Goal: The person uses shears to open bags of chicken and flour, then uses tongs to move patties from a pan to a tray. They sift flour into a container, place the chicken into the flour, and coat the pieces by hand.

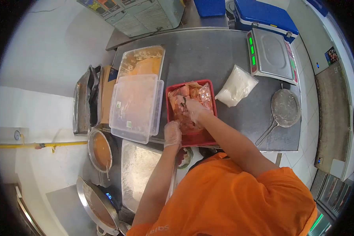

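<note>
A red tray (211, 87) holds reddish, raw-looking meat (181, 112), some of it in clear plastic bags (204, 94). My right hand (195, 110), in a clear plastic glove, reaches down into the tray with its fingers closed on the meat. Their tips are partly hidden among the pieces. Also gloved, my left hand (172, 133) is closed around the tray's left rim near the front corner. Right of the tray lies a knotted clear bag of white powder (236, 86).
A digital scale (272, 51) and a round strainer (286, 108) are on the right. At left are a clear lid (133, 110), a container of orange powder (145, 65), a white-powder container (137, 173) and pots (100, 151). Blue coolers (263, 15) stand behind.
</note>
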